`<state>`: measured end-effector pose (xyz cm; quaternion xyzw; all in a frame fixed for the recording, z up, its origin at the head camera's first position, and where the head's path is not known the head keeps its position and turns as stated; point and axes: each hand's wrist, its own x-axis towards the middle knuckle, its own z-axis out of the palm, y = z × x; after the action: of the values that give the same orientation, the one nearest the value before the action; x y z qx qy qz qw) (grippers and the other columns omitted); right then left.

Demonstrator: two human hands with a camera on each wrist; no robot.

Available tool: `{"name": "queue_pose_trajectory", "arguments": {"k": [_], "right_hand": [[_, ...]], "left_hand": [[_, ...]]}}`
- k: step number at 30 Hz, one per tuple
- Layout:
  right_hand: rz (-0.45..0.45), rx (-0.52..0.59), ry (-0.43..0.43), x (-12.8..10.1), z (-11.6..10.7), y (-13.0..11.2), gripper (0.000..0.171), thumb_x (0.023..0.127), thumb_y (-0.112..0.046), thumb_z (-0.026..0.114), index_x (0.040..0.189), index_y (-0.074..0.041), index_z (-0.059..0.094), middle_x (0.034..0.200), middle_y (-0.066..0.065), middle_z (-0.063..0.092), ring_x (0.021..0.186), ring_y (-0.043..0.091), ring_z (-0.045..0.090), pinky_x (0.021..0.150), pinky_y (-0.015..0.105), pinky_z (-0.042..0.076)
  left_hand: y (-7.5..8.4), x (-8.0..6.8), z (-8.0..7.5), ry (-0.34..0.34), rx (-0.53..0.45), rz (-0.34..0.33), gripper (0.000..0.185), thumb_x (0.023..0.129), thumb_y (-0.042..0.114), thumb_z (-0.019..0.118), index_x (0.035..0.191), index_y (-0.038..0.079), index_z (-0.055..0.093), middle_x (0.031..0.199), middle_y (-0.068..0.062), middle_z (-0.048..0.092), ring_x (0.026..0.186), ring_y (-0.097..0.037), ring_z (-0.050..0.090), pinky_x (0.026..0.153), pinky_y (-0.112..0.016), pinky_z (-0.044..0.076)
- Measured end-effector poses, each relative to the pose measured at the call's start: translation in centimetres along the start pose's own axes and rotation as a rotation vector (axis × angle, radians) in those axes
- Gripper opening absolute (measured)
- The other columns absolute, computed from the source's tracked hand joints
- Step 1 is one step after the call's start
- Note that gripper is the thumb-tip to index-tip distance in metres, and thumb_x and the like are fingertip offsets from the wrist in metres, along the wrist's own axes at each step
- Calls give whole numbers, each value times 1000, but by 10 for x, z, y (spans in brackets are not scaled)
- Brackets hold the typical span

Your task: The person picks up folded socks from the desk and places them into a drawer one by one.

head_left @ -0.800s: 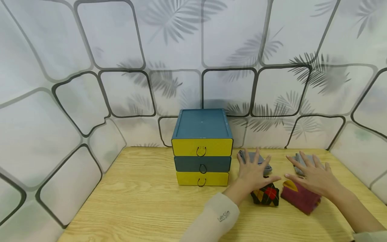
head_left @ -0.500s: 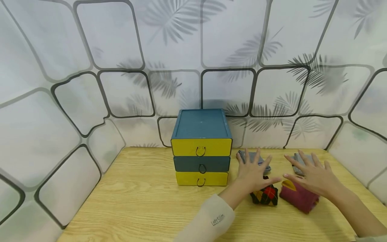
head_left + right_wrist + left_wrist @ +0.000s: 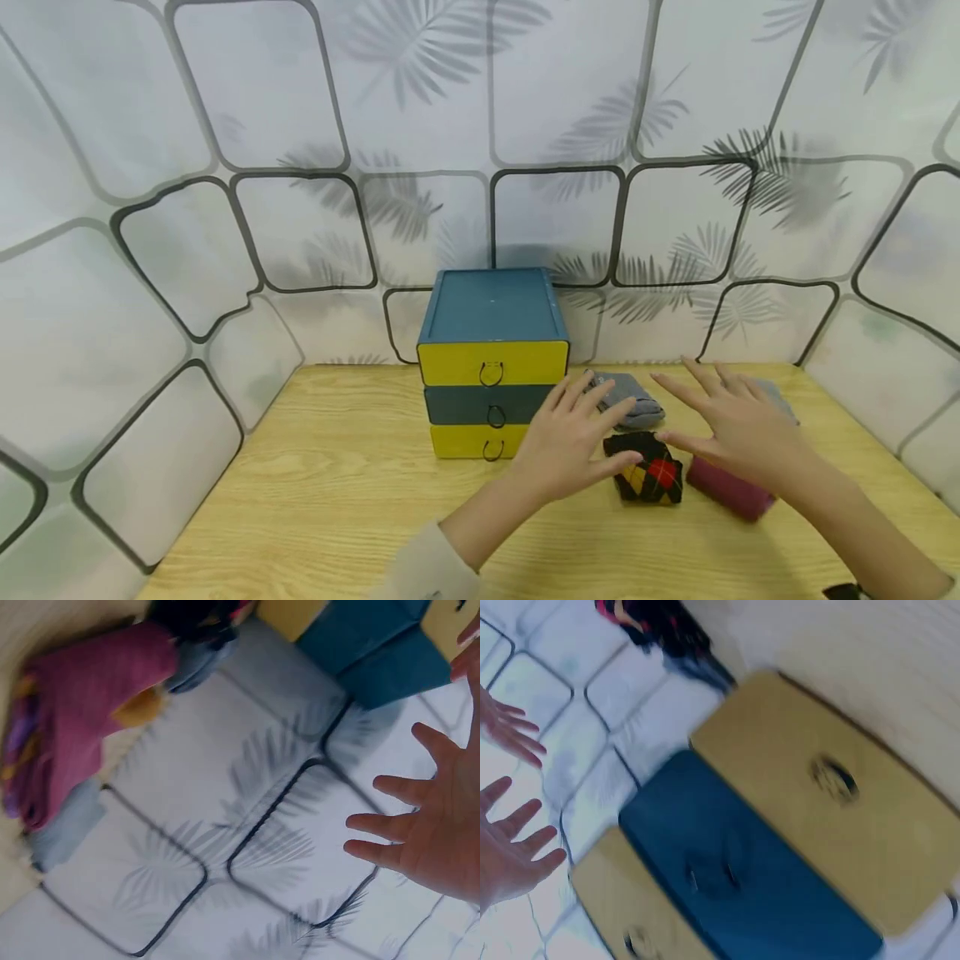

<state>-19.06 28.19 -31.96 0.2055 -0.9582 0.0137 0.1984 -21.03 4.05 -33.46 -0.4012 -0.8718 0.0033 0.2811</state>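
Wooden table [image 3: 337,500]: one three-drawer box [image 3: 491,362], four folded socks; both hands' fingers spread, grasping nothing.

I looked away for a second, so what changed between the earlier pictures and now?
Both open hands slid left: the left hand now hovers before the yellow-and-blue three-drawer box, and the right hand is over the maroon folded sock. Neither took hold of anything. The box, the argyle sock and the grey sock stayed put.

One drawer unit [image 3: 492,360] with three drawers, four sock bundles, two hands
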Motion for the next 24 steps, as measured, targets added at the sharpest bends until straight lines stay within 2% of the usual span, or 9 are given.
{"name": "queue_pose_trajectory", "arguments": {"k": [4,6,10,14,19,21,24], "right_hand": [[-51,-6,14,14,-10,-26,70,83,-60,55,142,-29,37,140,20,36,119,51,34,89,67,29],[-90,-33,27,21,-12,-38,70,82,-62,53,141,-27,40,138,19,39,119,48,37,89,65,32],[-171,-49,75,34,-8,-61,68,82,-62,53,137,-24,46,133,16,46,115,42,45,89,59,37],[-263,-27,155,48,2,-83,61,82,-52,63,132,-19,53,125,13,52,108,34,51,87,51,43],[-333,14,247,65,12,-109,53,80,-37,71,125,-14,58,116,11,57,98,28,56,74,42,51],[-345,17,301,72,16,-117,49,79,-33,73,122,-12,60,112,10,58,95,27,57,69,40,52],[-361,-2,388,83,24,-127,42,78,-28,74,115,-11,64,108,9,59,92,26,58,67,37,53]], "left_hand": [[-32,-20,-15,205,-9,3,50,89,50,53,129,21,55,131,-4,49,126,-25,38,105,-41,26],[-49,-28,-22,281,-41,-9,45,91,45,53,125,17,58,127,-7,52,123,-27,41,104,-42,27],[-84,-41,-36,354,-97,-68,39,93,36,53,122,11,61,124,-11,54,121,-30,43,102,-44,30],[-119,-49,-49,348,-96,-123,34,90,25,60,120,9,61,122,-12,55,118,-30,44,100,-45,33],[-158,-51,-56,322,-122,-180,31,91,20,60,119,7,62,120,-10,56,112,-28,47,95,-44,37],[-172,-51,-57,267,-152,-240,32,92,22,58,121,7,61,122,-10,54,113,-28,46,96,-44,35],[-189,-50,-59,108,-224,-358,40,95,28,52,129,7,54,130,-12,48,120,-30,41,102,-46,29]]}}
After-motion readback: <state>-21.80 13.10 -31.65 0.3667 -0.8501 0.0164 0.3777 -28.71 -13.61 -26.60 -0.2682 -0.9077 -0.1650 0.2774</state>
